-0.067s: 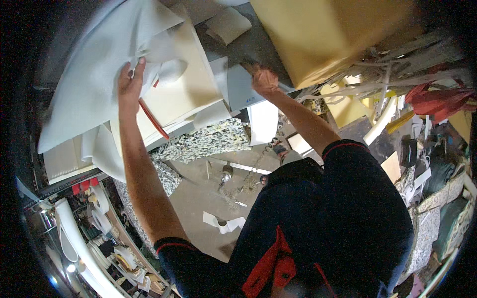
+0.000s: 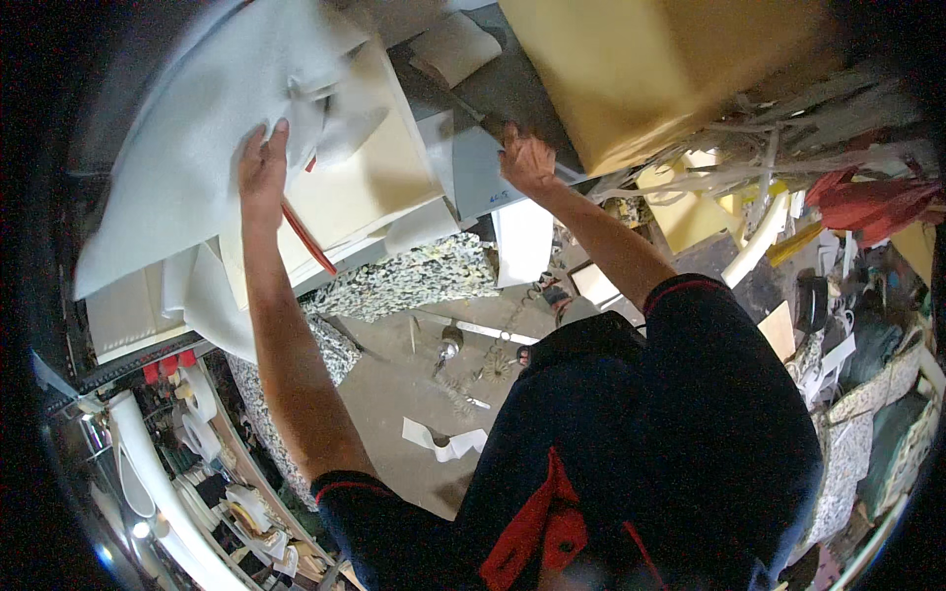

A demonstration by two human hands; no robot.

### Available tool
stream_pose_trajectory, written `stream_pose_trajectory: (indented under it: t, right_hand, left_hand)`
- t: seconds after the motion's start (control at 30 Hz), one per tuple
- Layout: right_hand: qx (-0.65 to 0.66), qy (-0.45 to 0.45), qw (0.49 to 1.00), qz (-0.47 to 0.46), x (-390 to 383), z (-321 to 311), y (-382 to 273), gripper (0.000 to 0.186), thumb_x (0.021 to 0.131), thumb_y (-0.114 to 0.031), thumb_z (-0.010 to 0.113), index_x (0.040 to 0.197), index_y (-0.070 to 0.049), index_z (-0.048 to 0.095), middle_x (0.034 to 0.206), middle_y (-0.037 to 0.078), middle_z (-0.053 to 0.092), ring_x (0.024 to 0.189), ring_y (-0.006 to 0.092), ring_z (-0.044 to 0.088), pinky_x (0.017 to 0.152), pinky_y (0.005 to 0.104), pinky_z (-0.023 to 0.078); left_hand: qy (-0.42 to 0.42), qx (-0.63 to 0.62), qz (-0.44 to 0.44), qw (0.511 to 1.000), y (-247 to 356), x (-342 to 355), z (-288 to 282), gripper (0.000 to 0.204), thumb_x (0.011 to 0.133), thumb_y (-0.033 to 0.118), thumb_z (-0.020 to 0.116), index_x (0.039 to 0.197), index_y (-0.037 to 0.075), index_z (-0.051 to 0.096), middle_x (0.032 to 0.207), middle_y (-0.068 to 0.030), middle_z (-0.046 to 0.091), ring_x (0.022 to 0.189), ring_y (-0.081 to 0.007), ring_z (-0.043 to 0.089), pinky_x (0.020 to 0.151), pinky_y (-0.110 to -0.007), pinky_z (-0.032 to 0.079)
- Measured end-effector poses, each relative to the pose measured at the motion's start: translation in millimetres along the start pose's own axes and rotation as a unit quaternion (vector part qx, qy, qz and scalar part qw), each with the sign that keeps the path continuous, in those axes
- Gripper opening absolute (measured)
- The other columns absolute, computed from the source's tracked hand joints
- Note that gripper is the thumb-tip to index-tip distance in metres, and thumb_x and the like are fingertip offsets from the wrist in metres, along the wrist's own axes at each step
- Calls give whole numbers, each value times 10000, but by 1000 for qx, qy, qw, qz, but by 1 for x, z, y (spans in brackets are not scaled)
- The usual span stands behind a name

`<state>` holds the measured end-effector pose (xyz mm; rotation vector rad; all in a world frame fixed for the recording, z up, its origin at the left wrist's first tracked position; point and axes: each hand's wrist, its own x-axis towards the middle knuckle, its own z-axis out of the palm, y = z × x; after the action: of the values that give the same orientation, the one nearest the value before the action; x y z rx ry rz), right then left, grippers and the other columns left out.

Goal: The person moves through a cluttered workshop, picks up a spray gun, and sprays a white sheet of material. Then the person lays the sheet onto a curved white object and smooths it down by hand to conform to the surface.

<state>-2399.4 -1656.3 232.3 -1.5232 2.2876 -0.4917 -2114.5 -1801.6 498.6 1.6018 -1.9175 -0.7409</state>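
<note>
While my left hand lies flat, fingers together, on the white foam sheet at ten o'clock, that sheet drapes over a cream foam slab. At one o'clock my right hand curls on the edge of a grey board; grip probably closed, view poor. A red strip runs beside the left wrist. A yellow foam block sits beyond.
</note>
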Motion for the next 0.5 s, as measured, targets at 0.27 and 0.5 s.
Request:
stream_pose_trajectory:
  t: [0.27, 0.5]
  right_hand:
    - [338, -151, 929, 0, -58, 54, -86, 691, 757, -335, 789, 1269, 46, 524, 1018, 216, 677, 923, 339, 669, 812, 412, 522]
    - [455, -350, 818, -40, -64, 43, -65, 256, 791, -239, 719, 906, -11, 702, 750, 68, 631, 689, 162, 587, 623, 302, 473]
  left_hand:
    - [19, -67, -3, 998, -3, -61, 18, 652, 942, 397, 639, 1385, -54, 476, 1410, -246, 502, 1317, -336, 475, 1086, -400, 368]
    - [65, -292, -72, 951, -47, -178, 18, 617, 935, 421, 659, 1339, -28, 533, 1259, -149, 624, 1138, -262, 619, 919, -375, 489]
